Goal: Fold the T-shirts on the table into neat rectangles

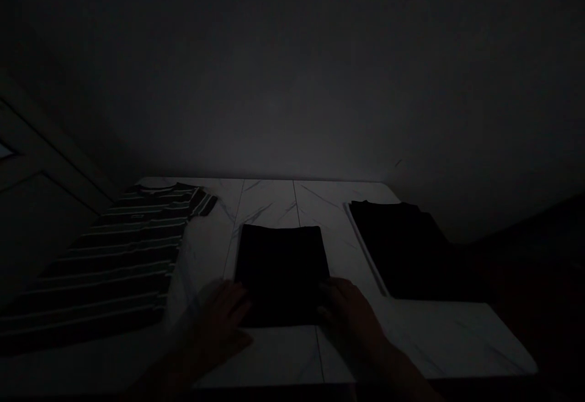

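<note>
In the dim head view a black folded garment (281, 268) lies flat as a near-square in the middle of the table. Its exact kind is lost in the dark. My left hand (226, 313) rests at its left edge, fingers stretched out over the cloth and thumb apart. On the opposite edge lies my right hand (345, 307), its fingers spread and the tips on the black fabric. Neither hand has cloth gripped in it, as far as the low light shows.
A dark striped T-shirt (123, 256) is spread flat on the left. Black folded clothing (406, 250) lies at the right, with a pale edge along its left side. The white marble-patterned table (269, 204) backs onto a wall (292, 73); a door (41, 164) stands at left.
</note>
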`<state>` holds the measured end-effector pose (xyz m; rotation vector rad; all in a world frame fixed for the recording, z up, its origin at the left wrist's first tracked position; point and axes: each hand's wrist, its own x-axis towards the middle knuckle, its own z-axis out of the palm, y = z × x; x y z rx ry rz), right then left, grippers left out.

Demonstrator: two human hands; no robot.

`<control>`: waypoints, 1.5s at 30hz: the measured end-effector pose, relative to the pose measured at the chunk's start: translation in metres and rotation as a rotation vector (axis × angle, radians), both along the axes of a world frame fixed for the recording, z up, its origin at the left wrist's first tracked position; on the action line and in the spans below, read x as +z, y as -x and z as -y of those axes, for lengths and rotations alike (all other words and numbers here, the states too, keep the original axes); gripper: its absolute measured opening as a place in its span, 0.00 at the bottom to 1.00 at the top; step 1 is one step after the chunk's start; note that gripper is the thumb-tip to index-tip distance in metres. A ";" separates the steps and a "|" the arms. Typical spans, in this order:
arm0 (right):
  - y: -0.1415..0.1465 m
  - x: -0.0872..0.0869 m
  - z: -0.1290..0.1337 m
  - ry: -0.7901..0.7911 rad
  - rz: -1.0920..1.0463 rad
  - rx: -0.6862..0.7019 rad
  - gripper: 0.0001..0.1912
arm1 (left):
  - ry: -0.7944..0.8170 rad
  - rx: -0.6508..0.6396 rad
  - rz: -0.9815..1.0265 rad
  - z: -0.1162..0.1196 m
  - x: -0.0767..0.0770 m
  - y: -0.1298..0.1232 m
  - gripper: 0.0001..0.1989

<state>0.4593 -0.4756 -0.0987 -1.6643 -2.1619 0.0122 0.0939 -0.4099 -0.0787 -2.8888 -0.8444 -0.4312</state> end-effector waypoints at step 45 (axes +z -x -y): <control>0.008 0.022 -0.152 0.203 0.079 -0.246 0.29 | 0.154 0.571 0.066 -0.153 -0.010 -0.073 0.26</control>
